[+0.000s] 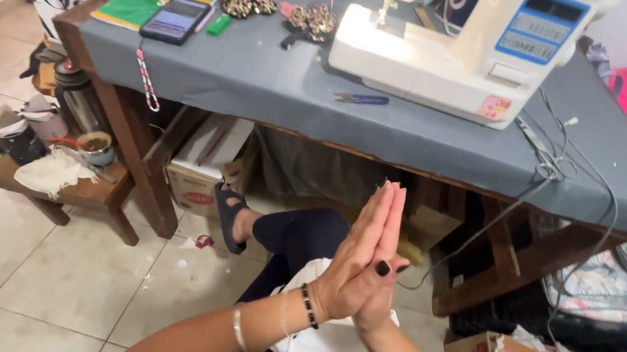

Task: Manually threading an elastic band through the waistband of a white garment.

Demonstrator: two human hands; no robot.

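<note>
So the left hand (347,262) and right hand (379,274) are pressed flat palm to palm over the lap, fingers straight and pointing up and away toward the table, gripping nothing. Just under the wrists there's a white cloth (327,335) on the lap, nearest thing to both hands. Further out, the blue-handled snips (361,99) lie near the table's (261,83) front edge, long axis running left-right, just in front of the white sewing machine (462,47).
</note>
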